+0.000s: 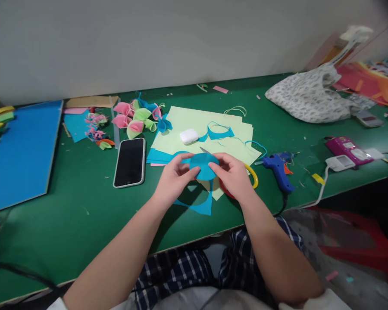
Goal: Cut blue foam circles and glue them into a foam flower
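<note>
Both hands hold a blue paper circle [204,165] just above the green table [84,193]. My left hand [174,178] pinches its left edge with closed fingers. My right hand [234,174] grips its right edge, and a thin scissor tip [205,150] shows just above the circle. Scissors with red and yellow handles [254,176] lie partly hidden under my right hand. Below the circle lies the blue paper offcut [202,206] with a round hole cut out. Light green sheets [210,129] lie beneath and behind.
A black phone [129,162] lies left of my hands, a white earbud case [189,136] behind. Folded paper flowers [139,118] sit at the back, a blue glue gun [280,168] to the right, a blue board [19,150] far left, a patterned bag [310,94] back right.
</note>
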`<state>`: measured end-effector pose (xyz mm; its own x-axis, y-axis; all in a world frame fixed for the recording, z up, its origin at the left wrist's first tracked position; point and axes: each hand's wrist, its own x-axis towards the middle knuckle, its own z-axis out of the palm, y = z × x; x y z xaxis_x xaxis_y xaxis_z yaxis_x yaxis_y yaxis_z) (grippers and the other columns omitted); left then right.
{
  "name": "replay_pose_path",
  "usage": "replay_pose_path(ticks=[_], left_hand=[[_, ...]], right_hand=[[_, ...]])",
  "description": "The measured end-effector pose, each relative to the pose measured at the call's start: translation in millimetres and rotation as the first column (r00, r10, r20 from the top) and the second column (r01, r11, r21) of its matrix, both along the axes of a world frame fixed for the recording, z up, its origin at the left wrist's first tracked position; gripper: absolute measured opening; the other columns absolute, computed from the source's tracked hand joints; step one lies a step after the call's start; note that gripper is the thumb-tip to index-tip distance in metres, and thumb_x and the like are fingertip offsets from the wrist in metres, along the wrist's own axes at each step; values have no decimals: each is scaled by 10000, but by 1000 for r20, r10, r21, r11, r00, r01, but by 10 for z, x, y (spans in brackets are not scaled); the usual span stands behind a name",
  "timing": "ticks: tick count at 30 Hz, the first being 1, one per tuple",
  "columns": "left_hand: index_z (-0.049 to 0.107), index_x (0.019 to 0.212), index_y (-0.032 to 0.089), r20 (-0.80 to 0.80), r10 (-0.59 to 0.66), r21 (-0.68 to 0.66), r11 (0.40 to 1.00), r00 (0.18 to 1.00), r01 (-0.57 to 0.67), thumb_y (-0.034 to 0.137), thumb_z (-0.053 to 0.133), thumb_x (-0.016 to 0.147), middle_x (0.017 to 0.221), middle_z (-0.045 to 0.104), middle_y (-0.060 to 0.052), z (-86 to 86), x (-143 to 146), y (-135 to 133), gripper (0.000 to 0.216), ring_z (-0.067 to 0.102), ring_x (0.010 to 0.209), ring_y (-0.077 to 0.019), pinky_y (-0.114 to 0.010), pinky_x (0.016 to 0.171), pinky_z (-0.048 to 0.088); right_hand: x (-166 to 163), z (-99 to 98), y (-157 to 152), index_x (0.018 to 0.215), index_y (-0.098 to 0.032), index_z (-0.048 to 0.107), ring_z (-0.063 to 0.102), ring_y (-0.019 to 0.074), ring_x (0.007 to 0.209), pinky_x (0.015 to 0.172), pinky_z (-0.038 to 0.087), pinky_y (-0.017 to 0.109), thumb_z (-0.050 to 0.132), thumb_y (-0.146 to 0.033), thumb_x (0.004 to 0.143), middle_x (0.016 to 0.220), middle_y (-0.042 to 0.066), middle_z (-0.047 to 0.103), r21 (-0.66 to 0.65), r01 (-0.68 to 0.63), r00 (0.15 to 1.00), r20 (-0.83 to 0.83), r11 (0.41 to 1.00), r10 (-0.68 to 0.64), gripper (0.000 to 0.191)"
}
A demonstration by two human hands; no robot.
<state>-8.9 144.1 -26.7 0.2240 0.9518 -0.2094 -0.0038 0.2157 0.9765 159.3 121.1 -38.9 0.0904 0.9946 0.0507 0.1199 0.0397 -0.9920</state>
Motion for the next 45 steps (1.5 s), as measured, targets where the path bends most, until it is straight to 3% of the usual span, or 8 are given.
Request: replay_pose_path(ticks=[5,11,15,20,25,29,37,45], left_hand=[[628,912,179,-11,10,128,992,1000,-9,351,717,721,654,622,20,9,-19,4,273,603,572,-118,-232,507,550],[670,854,162,-7,32,181,983,999,-30,288,715,718,832,690,-35,32,-38,-3,191,641,654,-142,-260,558,572],[679,831,163,-9,-44,178,983,999,45,284,713,726,901,696,-54,35,-37,-16,164,655,728,-155,-260,600,576],[656,1033,200,-147,-53,218,972,988,85,277,727,722,748,642,5,20,-29,-35,329,610,640,-118,-232,582,543],[708,809,174,-200,27,292,956,979,34,214,689,728,813,703,-23,7,-45,-27,92,645,728,-131,-225,653,534],[700,721,167,-16,-5,234,972,1000,8,119,658,689,826,712,-22,34,-46,-14,72,661,743,-131,-204,624,549],[625,1066,209,107,-74,-4,997,992,75,346,681,771,758,651,10,53,-32,-8,330,639,687,-121,-259,621,592],[684,971,196,-35,7,219,976,999,1,270,759,704,921,676,-27,22,-49,-14,286,627,821,-135,-218,652,570]], right_hand=[[36,38,-15,1002,-230,646,649,174,831,720,554,310,618,-342,822,966,28,693,15,-88,996,27,996,87,214],[53,90,-47,936,-251,557,639,128,718,643,570,276,553,-263,842,854,-20,616,-28,-244,966,-89,969,241,94],[59,116,-49,897,-238,572,620,138,791,681,537,269,549,-230,831,902,-8,632,17,-213,977,-10,977,213,70],[31,80,-38,986,-229,641,607,155,748,692,503,297,633,-313,806,877,2,667,-37,-156,981,111,987,159,199],[28,49,-14,889,-222,667,625,143,813,748,500,275,608,-206,807,871,-7,682,13,-198,980,25,980,198,103],[60,57,-16,870,-228,681,654,134,857,768,518,256,577,-84,766,910,-18,704,37,-274,953,-124,961,276,206],[65,66,-62,869,-248,736,637,144,871,771,510,281,456,22,720,916,9,690,298,-197,966,220,934,134,416],[78,76,-51,1092,-265,577,615,171,1042,840,519,314,587,-195,829,1044,27,655,110,-192,972,-116,975,204,272]])
